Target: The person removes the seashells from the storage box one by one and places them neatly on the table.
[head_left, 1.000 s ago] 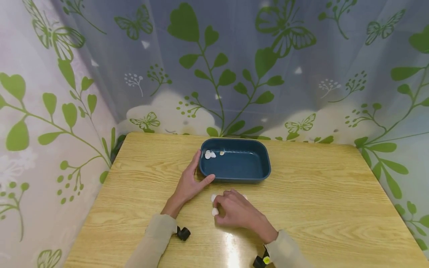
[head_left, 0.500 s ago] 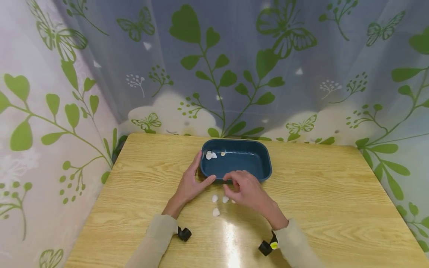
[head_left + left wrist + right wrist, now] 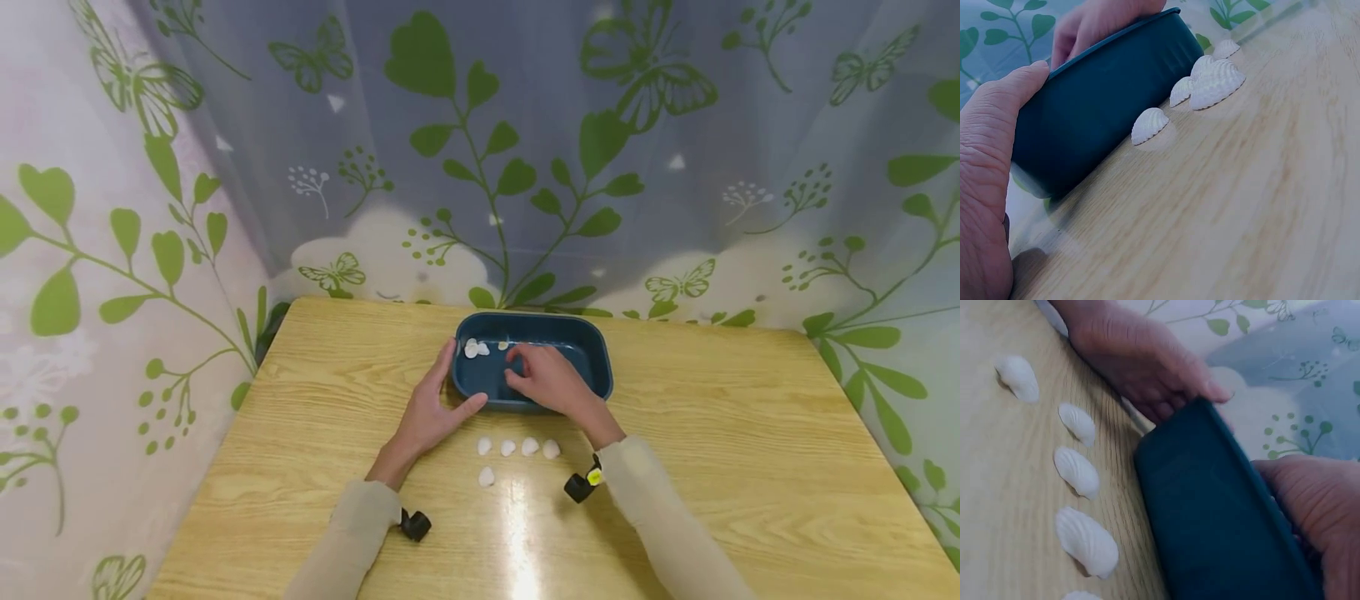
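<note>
A dark blue tray (image 3: 592, 346) stands at the middle back of the wooden table, with a few white shells (image 3: 471, 347) in its far left corner. My left hand (image 3: 438, 398) braces the tray's near left corner, fingers straight along the side and thumb (image 3: 991, 137) flat on the front wall. My right hand (image 3: 525, 372) reaches over the front rim into the tray (image 3: 1222, 525). Its thumb and fingertips are pinched together, as on a small shell that the fingers hide. Several more white shells (image 3: 517, 447) lie in a row on the table just before the tray (image 3: 1104, 106).
One shell (image 3: 487, 476) lies apart, nearer to me than the row. The wooden table (image 3: 712, 433) is walled at the back and left by a leaf-and-butterfly curtain (image 3: 525, 167). Black wrist cameras (image 3: 415, 525) sit on both sleeves.
My right hand has lifted off the shells on the table and moved forward over the rim into the tray. The row of shells now shows. The left hand has stayed put.
</note>
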Demonstrator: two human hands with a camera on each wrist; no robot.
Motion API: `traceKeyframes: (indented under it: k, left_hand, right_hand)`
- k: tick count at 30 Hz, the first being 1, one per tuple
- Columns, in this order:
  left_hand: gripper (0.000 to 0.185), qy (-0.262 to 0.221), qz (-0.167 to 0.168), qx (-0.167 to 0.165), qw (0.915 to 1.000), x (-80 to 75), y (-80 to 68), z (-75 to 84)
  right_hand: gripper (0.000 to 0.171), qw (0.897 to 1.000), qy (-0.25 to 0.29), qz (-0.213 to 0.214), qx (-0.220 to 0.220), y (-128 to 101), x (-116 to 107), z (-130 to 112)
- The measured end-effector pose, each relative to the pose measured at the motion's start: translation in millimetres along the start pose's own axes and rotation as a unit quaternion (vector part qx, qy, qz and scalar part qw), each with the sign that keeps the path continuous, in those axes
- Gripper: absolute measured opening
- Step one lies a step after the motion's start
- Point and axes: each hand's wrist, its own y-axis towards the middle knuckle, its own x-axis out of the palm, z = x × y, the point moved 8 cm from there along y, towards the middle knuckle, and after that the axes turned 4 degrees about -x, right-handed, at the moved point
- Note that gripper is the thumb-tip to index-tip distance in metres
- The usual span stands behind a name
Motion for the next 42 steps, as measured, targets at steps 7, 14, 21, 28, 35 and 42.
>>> traceKeyframes:
  k: [7, 14, 21, 28, 35, 42]
  left_hand:
    - [0.097, 0.000, -0.007, 0.002, 1.0000, -0.2, 1.2, 5.7]
    - [0.099, 0.001, -0.014, -0.001, 0.9999, -0.1, -0.6, 5.9]
    - [0.099, 0.004, -0.011, -0.004, 0.9999, -1.3, -0.7, 4.4]
    - [0.100, -0.007, -0.012, 0.001, 0.9999, -0.6, 0.5, 0.7]
    - [0.100, -0.018, -0.011, 0.000, 0.9998, -0.5, 0.4, -1.4]
    - [0.100, -0.020, -0.015, 0.003, 0.9997, 0.0, 0.8, 0.1]
  right_hand:
    - [0.025, 0.999, -0.010, -0.036, 0.001, 21.8, 12.7, 10.7]
    - [0.043, 0.998, -0.025, -0.058, -0.015, 39.4, 24.7, 12.6]
    - [0.037, 0.996, -0.040, -0.077, -0.030, 45.2, 31.3, 8.7]
    - [0.037, 0.997, -0.047, -0.067, -0.005, 45.7, 31.5, 13.5]
    - [0.024, 0.995, -0.076, -0.070, 0.013, 44.6, 30.7, 16.2]
    - [0.020, 0.995, -0.055, -0.081, 0.025, 40.4, 26.8, 20.7]
